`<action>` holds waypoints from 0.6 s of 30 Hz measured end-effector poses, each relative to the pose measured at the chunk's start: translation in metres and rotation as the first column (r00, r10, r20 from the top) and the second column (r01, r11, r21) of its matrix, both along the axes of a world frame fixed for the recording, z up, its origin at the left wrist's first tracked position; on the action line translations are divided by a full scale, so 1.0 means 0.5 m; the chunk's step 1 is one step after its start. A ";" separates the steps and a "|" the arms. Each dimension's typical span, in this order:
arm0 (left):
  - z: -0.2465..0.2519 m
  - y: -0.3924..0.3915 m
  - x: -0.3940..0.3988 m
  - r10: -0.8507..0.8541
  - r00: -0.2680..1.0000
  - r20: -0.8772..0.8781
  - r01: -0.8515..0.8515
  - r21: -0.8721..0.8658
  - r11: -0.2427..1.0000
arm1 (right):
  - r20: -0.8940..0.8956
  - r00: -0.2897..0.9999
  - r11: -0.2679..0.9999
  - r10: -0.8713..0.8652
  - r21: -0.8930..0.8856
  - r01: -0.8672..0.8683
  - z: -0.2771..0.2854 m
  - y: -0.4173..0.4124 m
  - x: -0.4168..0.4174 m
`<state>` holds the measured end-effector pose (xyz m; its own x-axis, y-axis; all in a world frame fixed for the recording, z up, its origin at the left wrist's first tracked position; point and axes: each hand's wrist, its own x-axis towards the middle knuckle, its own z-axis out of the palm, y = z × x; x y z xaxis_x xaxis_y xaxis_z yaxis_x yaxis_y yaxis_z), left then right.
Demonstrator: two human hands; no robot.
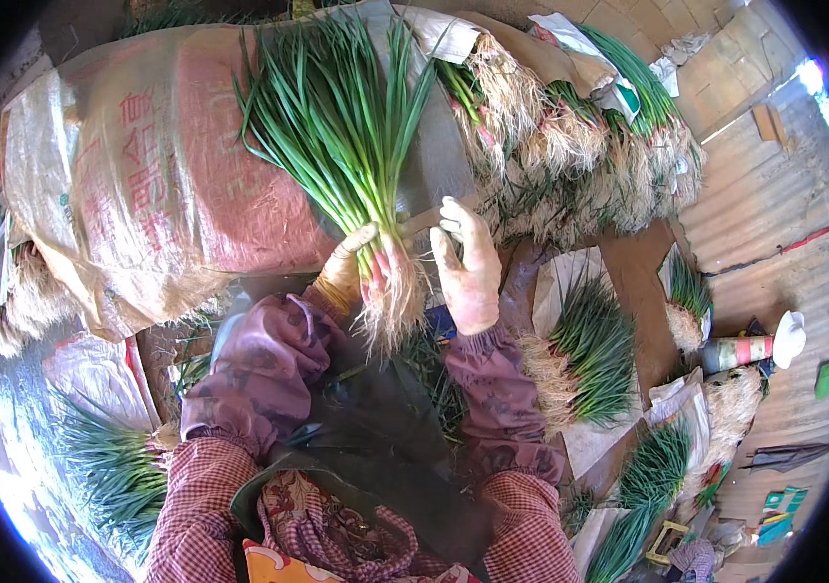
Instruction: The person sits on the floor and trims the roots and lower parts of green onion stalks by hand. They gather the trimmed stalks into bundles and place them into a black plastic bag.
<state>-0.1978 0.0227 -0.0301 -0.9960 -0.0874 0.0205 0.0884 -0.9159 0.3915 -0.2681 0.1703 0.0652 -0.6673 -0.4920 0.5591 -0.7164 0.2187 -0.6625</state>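
A bunch of green onions (356, 146) with long green leaves, reddish-white bases and pale stringy roots is in my gloved left hand (345, 270). The hand grips it just above the roots, the leaves pointing away from me. My right hand (467, 270), in a pale glove, is raised just right of the stems, fingers parted and slightly curled, with nothing visible in it. Beneath the leaves lies a woven plastic sack (166, 167) bearing printed writing, beside a grey sheet (440, 157).
Piled onion bunches (574, 146) with roots outward lie at the upper right, partly under sacking. More bunches lie on the floor at right (593, 350) and lower left (112, 466). A traffic cone (738, 353) with a white hat on it is by the corrugated wall (786, 284).
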 end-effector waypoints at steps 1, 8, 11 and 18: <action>0.072 0.033 0.018 0.086 0.992 0.091 -0.085 -0.019 0.996 | -0.012 1.000 0.999 0.014 0.048 -0.014 0.032 -0.010 0.008; -0.065 0.019 0.026 -0.105 0.981 0.166 0.116 -0.056 0.992 | -0.380 0.919 0.907 0.102 0.415 0.070 0.008 -0.151 0.003; -0.049 0.013 0.045 -0.217 0.972 0.093 0.224 -0.072 0.972 | -0.336 0.936 0.942 0.105 0.335 0.014 -0.013 -0.165 -0.003; -0.012 0.022 0.064 -0.188 0.973 0.135 0.218 -0.265 0.939 | -0.279 0.932 0.890 0.231 0.448 -0.087 0.003 -0.148 0.026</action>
